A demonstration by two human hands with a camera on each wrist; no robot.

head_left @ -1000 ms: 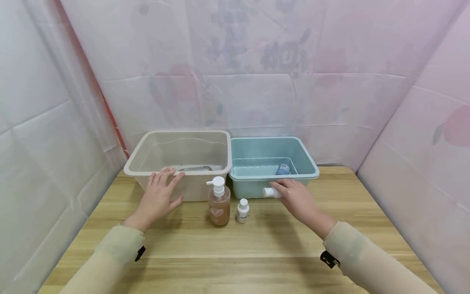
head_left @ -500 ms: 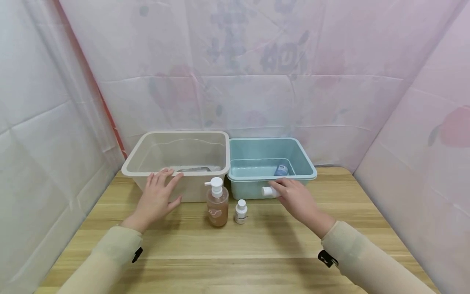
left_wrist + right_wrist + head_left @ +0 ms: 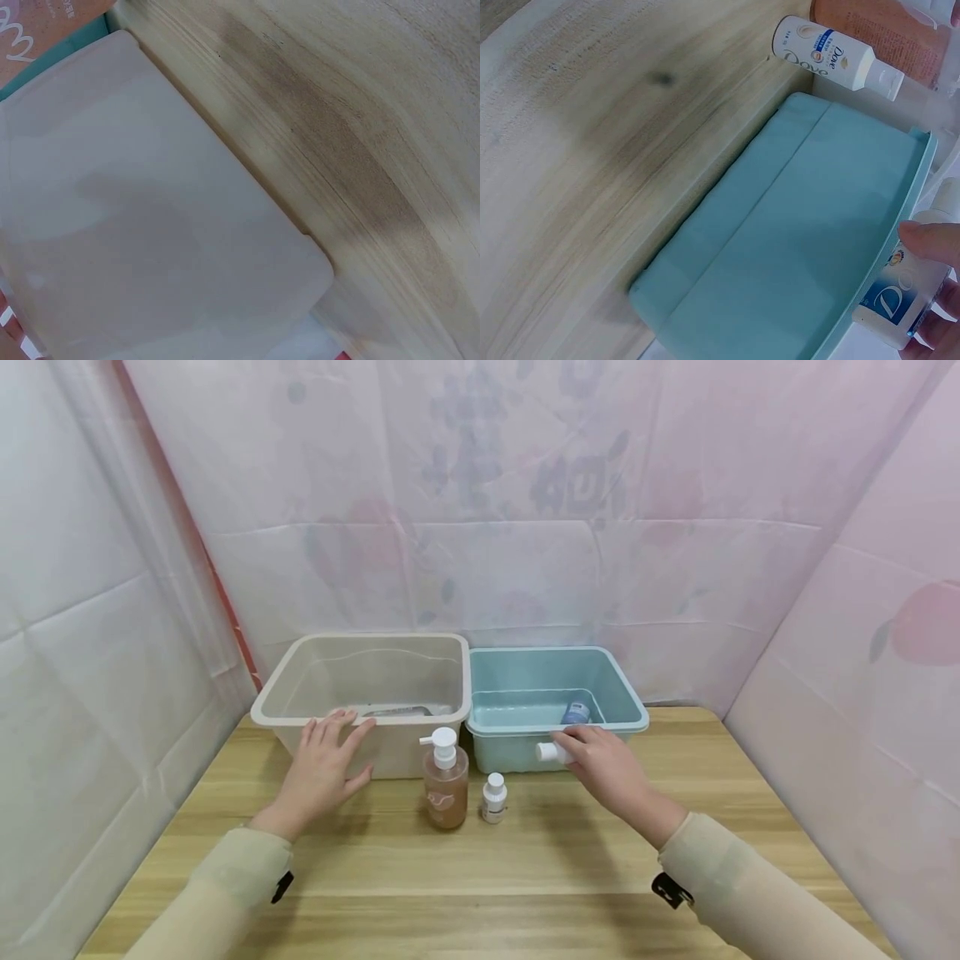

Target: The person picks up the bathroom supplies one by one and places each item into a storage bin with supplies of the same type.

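1. Pinching the small white bottle [image 3: 550,752] sideways in our right hand [image 3: 611,772]: thumb and fingers curled round its body, white cap pointing left, just in front of the teal bin [image 3: 628,720] near its rim.
2. We judge it light, rigid, smooth plastic; the label could be slippery, so a mid-body hold suits it better than the cap.
3. Left hand [image 3: 321,772] lies flat, fingers spread, against the beige bin [image 3: 264,714] front wall.
4. Pump bottle [image 3: 446,781] and small Dove bottle [image 3: 493,798] stand between the hands on the wooden table [image 3: 480,877].
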